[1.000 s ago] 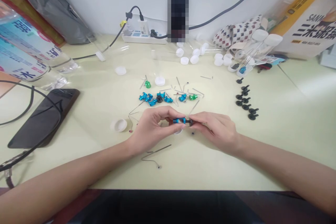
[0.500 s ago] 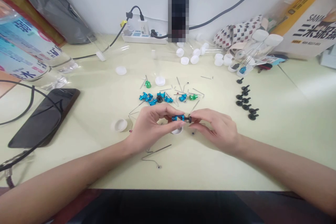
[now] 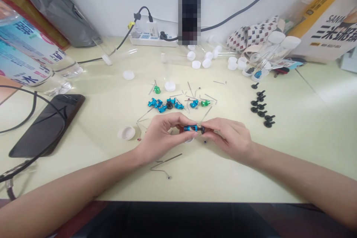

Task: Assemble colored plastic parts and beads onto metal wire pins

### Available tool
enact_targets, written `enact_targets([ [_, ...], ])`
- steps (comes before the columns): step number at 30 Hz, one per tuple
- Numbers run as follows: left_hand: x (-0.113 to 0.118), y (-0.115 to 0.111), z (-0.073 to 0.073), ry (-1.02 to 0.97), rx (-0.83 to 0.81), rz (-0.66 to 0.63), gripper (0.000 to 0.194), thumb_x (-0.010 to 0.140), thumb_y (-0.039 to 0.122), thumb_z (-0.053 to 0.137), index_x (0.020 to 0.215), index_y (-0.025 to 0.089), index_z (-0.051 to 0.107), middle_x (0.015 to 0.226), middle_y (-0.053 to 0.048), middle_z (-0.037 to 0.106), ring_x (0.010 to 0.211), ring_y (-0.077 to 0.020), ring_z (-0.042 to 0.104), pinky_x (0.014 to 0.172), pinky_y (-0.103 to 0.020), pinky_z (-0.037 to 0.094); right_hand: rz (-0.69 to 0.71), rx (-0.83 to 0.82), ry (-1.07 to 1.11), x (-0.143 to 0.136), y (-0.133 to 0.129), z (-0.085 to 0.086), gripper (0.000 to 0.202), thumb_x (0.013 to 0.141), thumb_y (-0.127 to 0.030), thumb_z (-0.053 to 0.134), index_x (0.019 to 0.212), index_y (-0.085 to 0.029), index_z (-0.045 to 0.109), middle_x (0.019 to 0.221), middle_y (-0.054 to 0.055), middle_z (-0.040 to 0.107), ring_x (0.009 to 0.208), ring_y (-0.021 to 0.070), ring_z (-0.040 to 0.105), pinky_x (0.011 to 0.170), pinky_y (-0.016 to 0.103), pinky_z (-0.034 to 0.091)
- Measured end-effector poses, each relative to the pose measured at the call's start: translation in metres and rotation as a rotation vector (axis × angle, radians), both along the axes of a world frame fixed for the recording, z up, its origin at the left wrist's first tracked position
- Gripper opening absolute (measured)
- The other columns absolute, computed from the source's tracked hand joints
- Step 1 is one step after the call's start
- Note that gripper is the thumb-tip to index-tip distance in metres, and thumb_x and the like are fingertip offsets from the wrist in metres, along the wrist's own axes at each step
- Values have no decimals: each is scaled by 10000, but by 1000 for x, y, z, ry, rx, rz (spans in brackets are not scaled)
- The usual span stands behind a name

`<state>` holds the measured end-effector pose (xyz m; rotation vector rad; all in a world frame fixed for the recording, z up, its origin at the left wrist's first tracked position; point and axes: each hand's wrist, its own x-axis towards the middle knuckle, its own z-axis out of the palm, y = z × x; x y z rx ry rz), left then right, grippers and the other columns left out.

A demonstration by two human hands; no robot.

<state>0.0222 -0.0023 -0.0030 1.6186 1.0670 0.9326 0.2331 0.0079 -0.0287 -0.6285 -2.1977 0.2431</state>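
Observation:
Between thumb and fingers, my left hand (image 3: 163, 134) pinches a small blue metal clamp (image 3: 191, 128). A black thumbscrew (image 3: 202, 130) sticks out of the clamp's right end. My right hand (image 3: 232, 134) is closed at the thumbscrew's round head, its thumb and fingertips pressed together there. How deep the screw sits in the clamp I cannot tell. Under the hands a white cap (image 3: 189, 140) is partly hidden. Just beyond lie several blue clamps (image 3: 154, 102), a black one (image 3: 169, 105), two green pieces (image 3: 205, 103) and thin bent metal rods (image 3: 191, 89).
Several black thumbscrews (image 3: 261, 106) lie at the right. White caps (image 3: 196, 64) and clear tubes are spread toward the wall, near a power strip (image 3: 153, 40). At the left are a phone (image 3: 47, 124), a cable and water bottles (image 3: 36, 52). Bent rods (image 3: 167, 161) lie nearer me.
Both hands have shifted slightly toward me, with the blue clamp and thumbscrew between them. The grip looks the same, and the things on the table have not moved.

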Motion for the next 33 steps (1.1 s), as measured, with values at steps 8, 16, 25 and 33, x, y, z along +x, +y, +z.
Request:
enact_targets([
  [8,1,-1,0,13,6,-2,141,742,213,701,873,163,704,810,-57,703,719,-172,641,658,-297,524,24,-41,-34,-1,0,7,171,888,-176,517,1053,-137,538,848,76,675,733,138,633,643,249,525],
  [16,1,-1,-1,-17,6,-11,157,727,188,717,882,172,708,834,-52,711,768,-178,653,704,-297,525,40,-83,-73,-2,1,9,151,914,-198,472,1008,-111,551,786,77,658,654,128,592,584,238,485],
  [25,1,-3,-1,-21,12,3,152,722,193,720,873,179,707,823,-45,710,749,-171,645,686,-294,525,4,-105,-133,0,1,8,234,945,-271,400,1028,-120,557,805,77,652,685,139,596,615,252,484],
  [33,2,-2,-1,-10,18,25,145,724,208,718,863,169,704,811,-55,705,738,-178,649,671,-298,528,19,-66,-67,2,0,9,306,960,-330,334,1102,-130,518,843,71,648,752,147,621,657,258,509],
])
